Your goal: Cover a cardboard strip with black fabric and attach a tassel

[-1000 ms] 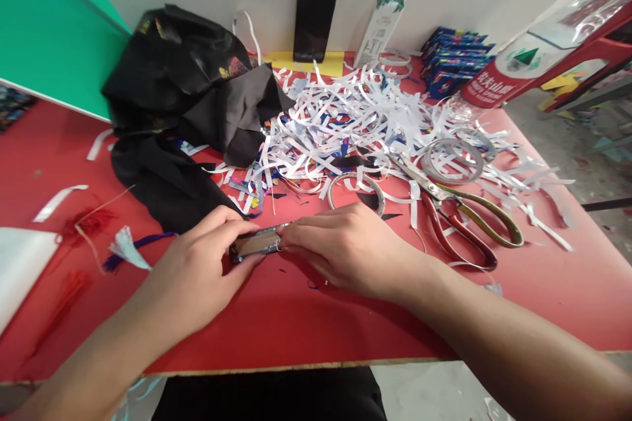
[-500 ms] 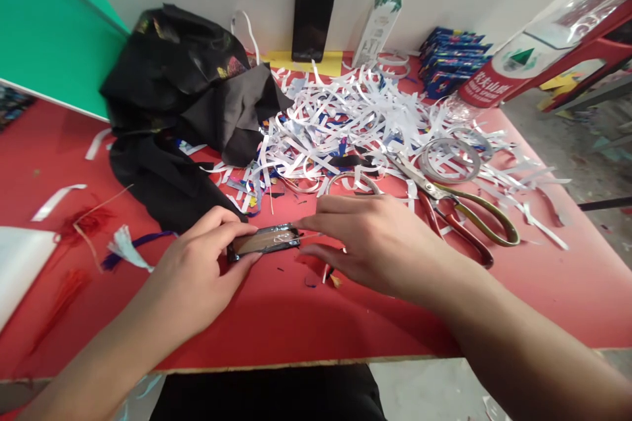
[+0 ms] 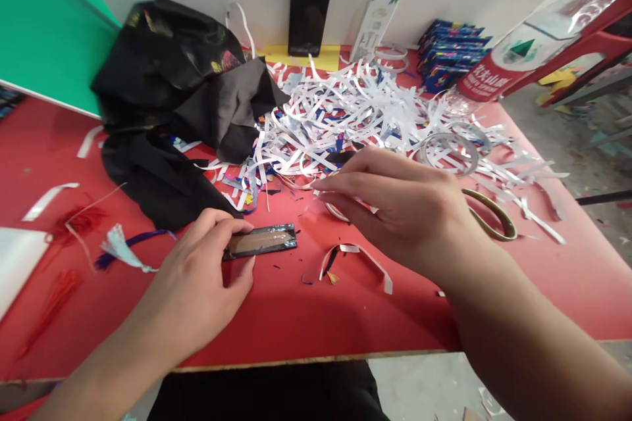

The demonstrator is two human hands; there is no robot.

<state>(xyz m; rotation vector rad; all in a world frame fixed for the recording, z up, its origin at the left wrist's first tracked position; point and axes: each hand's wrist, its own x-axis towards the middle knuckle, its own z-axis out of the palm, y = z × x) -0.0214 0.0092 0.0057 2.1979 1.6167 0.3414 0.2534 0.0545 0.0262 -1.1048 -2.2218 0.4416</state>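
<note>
A small dark rectangular piece (image 3: 261, 240) with a brown middle lies flat on the red table (image 3: 306, 319). My left hand (image 3: 197, 286) pinches its left end between thumb and forefinger. My right hand (image 3: 399, 207) hovers above the table to the right of the piece, fingers stretched left with nothing visibly in them. Its fingertips are over a thin ring (image 3: 336, 212) at the edge of the heap of white paper strips (image 3: 345, 112). A curled white strip (image 3: 358, 253) lies below that hand.
Scissors (image 3: 494, 218) lie mostly hidden behind my right hand, with a tape ring (image 3: 449, 152) beyond them. Black fabric (image 3: 168, 112) is piled at the back left beside a green board (image 3: 44, 33). A carton (image 3: 378, 6), blue packets (image 3: 451, 56), a red-labelled bottle (image 3: 494, 72) and tassels (image 3: 118, 247) lie around.
My right hand has let go of the piece's right end and risen up and right toward the strip heap. A curled white strip now shows on the table. My left hand stays on the piece.
</note>
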